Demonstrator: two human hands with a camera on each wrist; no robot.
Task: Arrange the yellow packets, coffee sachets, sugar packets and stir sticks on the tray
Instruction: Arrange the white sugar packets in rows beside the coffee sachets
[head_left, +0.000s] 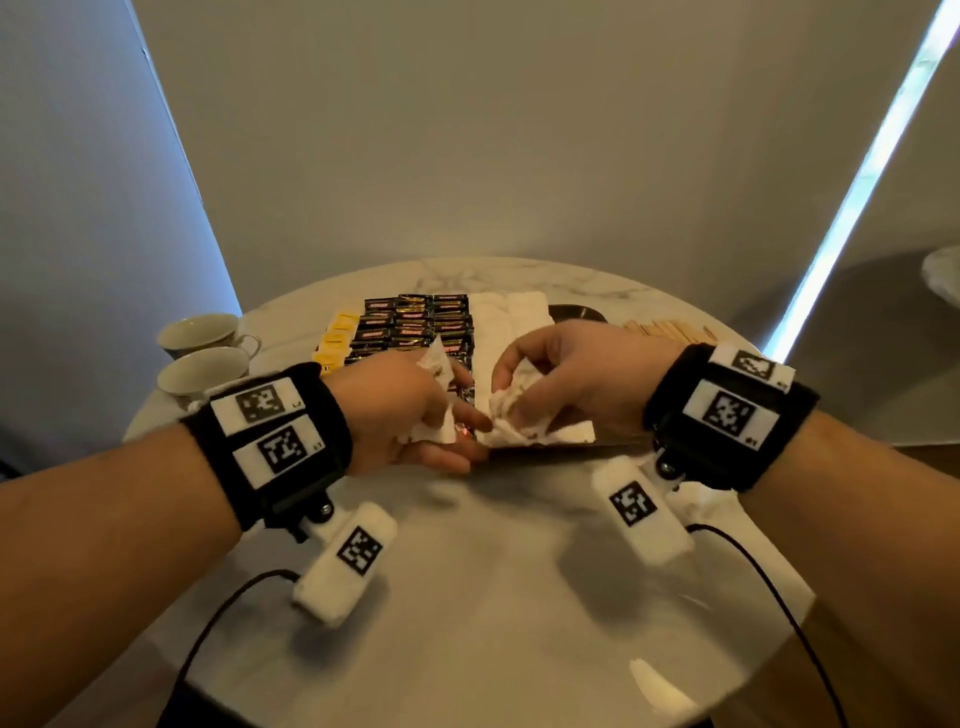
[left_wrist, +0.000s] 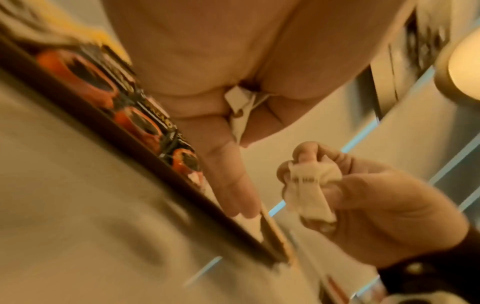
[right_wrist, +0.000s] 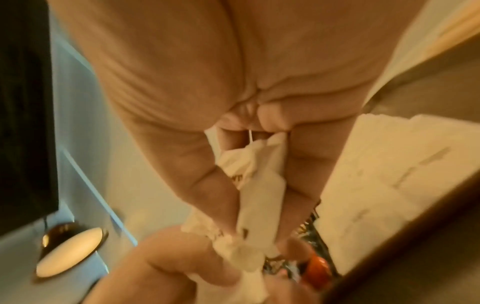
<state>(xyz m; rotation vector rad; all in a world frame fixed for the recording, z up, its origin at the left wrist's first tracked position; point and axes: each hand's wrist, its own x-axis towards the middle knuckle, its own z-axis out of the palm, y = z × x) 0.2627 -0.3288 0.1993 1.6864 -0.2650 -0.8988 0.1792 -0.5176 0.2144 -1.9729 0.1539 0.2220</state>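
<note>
Sugar packets: small white paper sachets, a bunch in each hand, held over the near edge of the tray; more laid in white rows on the tray's right half.
Left hand: grip clamped on a few crumpled white packets, fingers curled around them, one fingertip reaching down toward the tray edge in the left wrist view.
Right hand: grip pinched on another white bunch, thumb against fingertips, just beside the left hand.
Handling, as a judgement: very light, soft, easily creased; loose grains inside shift, so paper bends at the middle. Thin seams likely to tear if squeezed hard.
Where to take hold: by the flat short ends or edges, lightly, one or two at a time for neat laying.
Coffee sachets: dark glossy rows on the tray's middle; probably slippery foil.
Yellow packets: column along the tray's left side.
Stir sticks: pale wooden bundle on the worktop, right of the tray, apparently not yet placed.
Also present: two cups at the worktop's left edge.
</note>
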